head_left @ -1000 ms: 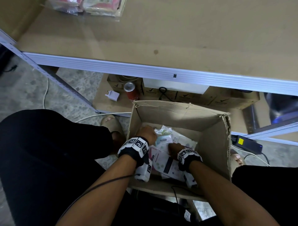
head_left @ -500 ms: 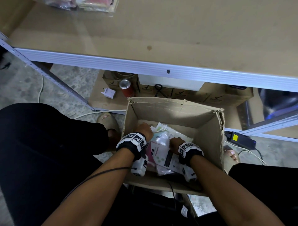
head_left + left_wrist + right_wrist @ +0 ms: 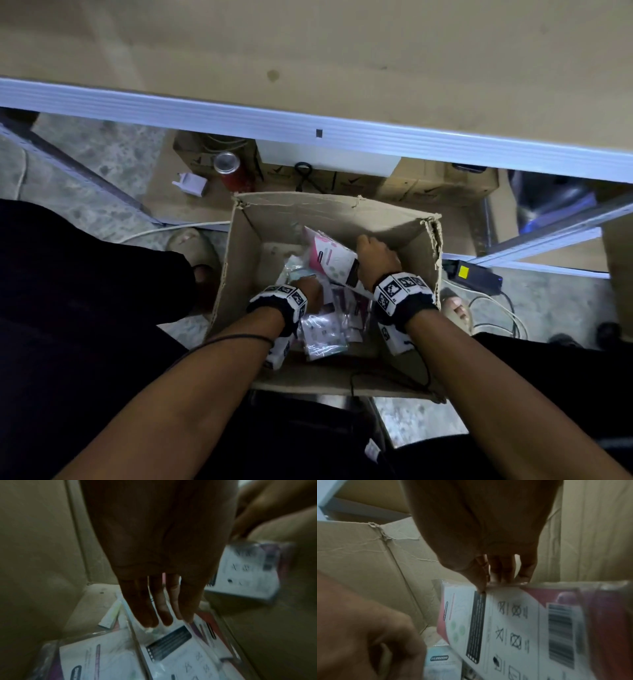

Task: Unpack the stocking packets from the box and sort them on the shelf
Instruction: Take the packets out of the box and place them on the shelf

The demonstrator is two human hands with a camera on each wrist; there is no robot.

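The right hand (image 3: 376, 258) pinches the pink-and-white plastic stocking packet (image 3: 330, 258) by its edge, tilted up near the far wall of the open brown cardboard box (image 3: 342, 212), and should lift it clear while the left hand (image 3: 308, 289), fingers straight, steadies the loose packets (image 3: 323, 330) on the box floor

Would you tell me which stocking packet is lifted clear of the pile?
The pink-edged packet gripped by the right hand; the other packets lie flat in the box.
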